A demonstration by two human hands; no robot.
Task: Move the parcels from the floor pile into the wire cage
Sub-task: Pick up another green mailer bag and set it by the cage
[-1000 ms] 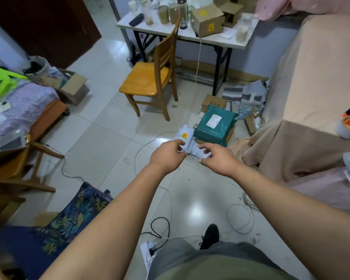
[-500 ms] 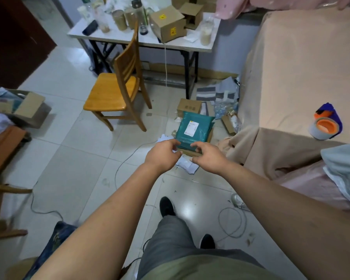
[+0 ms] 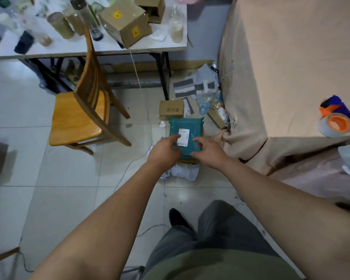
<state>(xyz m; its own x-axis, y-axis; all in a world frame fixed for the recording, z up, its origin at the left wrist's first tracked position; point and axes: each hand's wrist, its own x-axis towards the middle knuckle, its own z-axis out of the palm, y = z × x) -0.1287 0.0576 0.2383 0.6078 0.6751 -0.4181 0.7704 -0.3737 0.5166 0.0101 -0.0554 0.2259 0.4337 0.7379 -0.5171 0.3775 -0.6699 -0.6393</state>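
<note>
A teal plastic mailer (image 3: 187,125) with a white label lies on top of the floor pile, beside the draped bed. Under its near end lie crumpled white mailers (image 3: 185,171), and behind it stands a small cardboard box (image 3: 171,109). My left hand (image 3: 165,151) reaches over the teal mailer's near left side, fingers stretched towards the label. My right hand (image 3: 208,151) hovers at its near right corner, fingers spread and loosely bent. Whether either hand touches the mailer I cannot tell; neither grips it. No wire cage is in view.
A wooden chair (image 3: 75,120) stands left of the pile, in front of a cluttered white table (image 3: 89,50). The beige-draped bed (image 3: 291,67) fills the right, with a tape roll (image 3: 335,124) on it. Grey bags and wrappers (image 3: 202,87) lie behind the pile. A thin cable (image 3: 129,164) crosses the tiles.
I have stepped closer to the pile. My hands have moved forward from the white mailers, which now lie on the floor, onto the near end of the teal mailer.
</note>
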